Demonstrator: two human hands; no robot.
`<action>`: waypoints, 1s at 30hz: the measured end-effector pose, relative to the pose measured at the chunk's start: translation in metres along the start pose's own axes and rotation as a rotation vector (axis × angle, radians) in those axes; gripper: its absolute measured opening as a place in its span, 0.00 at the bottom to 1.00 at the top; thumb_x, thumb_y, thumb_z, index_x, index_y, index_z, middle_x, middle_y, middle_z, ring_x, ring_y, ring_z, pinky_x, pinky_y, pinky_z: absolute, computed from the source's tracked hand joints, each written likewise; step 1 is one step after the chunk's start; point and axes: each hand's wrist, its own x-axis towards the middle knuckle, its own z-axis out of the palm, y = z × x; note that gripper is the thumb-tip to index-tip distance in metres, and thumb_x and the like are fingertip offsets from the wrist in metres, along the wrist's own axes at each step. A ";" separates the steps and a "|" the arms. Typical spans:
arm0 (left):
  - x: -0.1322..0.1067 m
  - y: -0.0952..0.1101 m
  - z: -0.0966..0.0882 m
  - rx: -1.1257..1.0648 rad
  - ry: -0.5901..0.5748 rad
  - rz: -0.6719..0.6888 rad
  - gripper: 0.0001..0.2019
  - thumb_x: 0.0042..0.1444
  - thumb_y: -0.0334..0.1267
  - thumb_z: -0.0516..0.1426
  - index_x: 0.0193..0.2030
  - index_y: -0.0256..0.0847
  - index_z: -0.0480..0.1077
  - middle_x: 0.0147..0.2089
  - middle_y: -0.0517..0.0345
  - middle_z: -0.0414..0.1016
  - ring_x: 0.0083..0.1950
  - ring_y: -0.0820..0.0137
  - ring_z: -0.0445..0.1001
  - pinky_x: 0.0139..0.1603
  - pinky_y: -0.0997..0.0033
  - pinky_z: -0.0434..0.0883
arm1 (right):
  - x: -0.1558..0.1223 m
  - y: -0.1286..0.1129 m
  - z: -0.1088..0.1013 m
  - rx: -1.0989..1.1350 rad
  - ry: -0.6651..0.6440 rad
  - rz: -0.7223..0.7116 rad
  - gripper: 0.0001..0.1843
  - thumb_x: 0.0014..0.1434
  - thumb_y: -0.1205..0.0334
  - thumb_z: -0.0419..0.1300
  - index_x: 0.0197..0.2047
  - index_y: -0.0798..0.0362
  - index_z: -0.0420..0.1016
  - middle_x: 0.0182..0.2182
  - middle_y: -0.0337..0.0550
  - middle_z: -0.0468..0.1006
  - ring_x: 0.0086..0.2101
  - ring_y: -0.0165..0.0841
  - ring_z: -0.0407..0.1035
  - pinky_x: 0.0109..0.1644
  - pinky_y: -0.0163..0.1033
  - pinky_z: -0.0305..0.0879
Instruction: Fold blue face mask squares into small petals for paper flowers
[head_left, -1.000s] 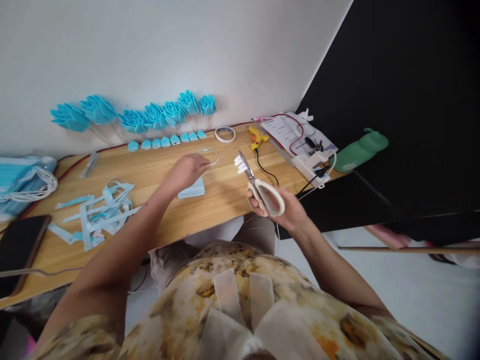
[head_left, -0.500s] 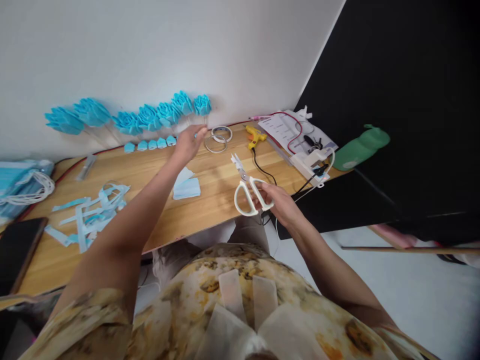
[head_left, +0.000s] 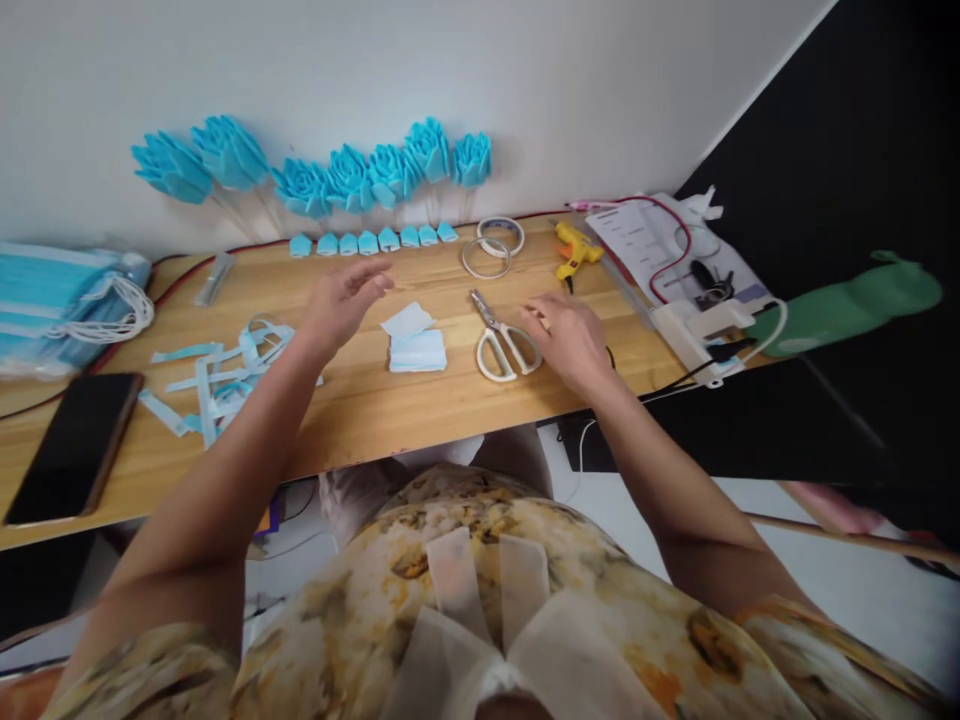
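Note:
The scissors (head_left: 491, 322) with white handles lie on the wooden table. My right hand (head_left: 568, 335) is just right of their handles, its fingers loosely bent and apart, with nothing in them. My left hand (head_left: 349, 303) hovers over the table with thumb and fingers parted, holding nothing. Between my hands are pale blue cut fabric pieces (head_left: 418, 350), a loose one partly over a neat stack. Behind them runs a row of small folded blue pieces (head_left: 367, 243). Blue fabric flowers (head_left: 349, 180) on clear stems lean against the wall.
Blue strips (head_left: 206, 390) are scattered beside my left forearm. A phone (head_left: 75, 445) and stacked face masks (head_left: 56, 305) lie at left. Tape rolls (head_left: 501, 222), a yellow glue gun (head_left: 576, 250), a power strip (head_left: 697, 340) and a green bottle (head_left: 847, 305) are to the right.
My right hand has put the scissors down on the table and let go of them. My left hand has drawn back from the row of folded pieces. The view has shifted.

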 end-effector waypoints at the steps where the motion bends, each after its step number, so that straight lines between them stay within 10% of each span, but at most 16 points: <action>1: -0.001 0.000 0.001 -0.029 -0.003 -0.012 0.17 0.61 0.47 0.61 0.51 0.41 0.79 0.45 0.50 0.83 0.46 0.63 0.79 0.53 0.60 0.74 | 0.004 -0.006 0.002 -0.012 -0.008 -0.054 0.14 0.69 0.56 0.55 0.46 0.52 0.80 0.44 0.53 0.81 0.48 0.45 0.72 0.55 0.50 0.64; 13: -0.015 0.000 0.004 -0.408 0.133 -0.144 0.07 0.61 0.37 0.61 0.39 0.38 0.80 0.31 0.57 0.79 0.28 0.77 0.71 0.32 0.76 0.68 | 0.067 -0.069 0.066 -0.280 -0.398 -0.486 0.14 0.68 0.69 0.53 0.47 0.54 0.80 0.51 0.53 0.79 0.53 0.46 0.67 0.45 0.45 0.62; 20: -0.024 0.013 0.009 -0.701 -0.158 -0.298 0.18 0.61 0.51 0.60 0.34 0.35 0.78 0.26 0.53 0.78 0.23 0.74 0.72 0.25 0.75 0.66 | 0.098 -0.061 0.058 0.152 -0.346 -0.265 0.06 0.61 0.63 0.61 0.37 0.54 0.79 0.34 0.42 0.82 0.34 0.34 0.70 0.39 0.39 0.60; 24: -0.027 0.012 0.016 -0.779 -0.311 -0.452 0.27 0.63 0.60 0.55 0.39 0.33 0.79 0.34 0.44 0.83 0.33 0.66 0.80 0.32 0.71 0.74 | 0.100 -0.062 0.049 0.339 -0.254 -0.294 0.08 0.61 0.60 0.60 0.37 0.54 0.79 0.33 0.40 0.82 0.33 0.32 0.71 0.40 0.38 0.64; 30: -0.023 0.004 0.018 -0.951 -0.227 -0.509 0.27 0.62 0.58 0.58 0.49 0.31 0.77 0.50 0.36 0.82 0.55 0.52 0.80 0.55 0.58 0.77 | 0.087 -0.061 0.053 0.146 -0.081 -0.655 0.11 0.68 0.59 0.57 0.40 0.50 0.80 0.40 0.44 0.84 0.43 0.38 0.75 0.50 0.47 0.69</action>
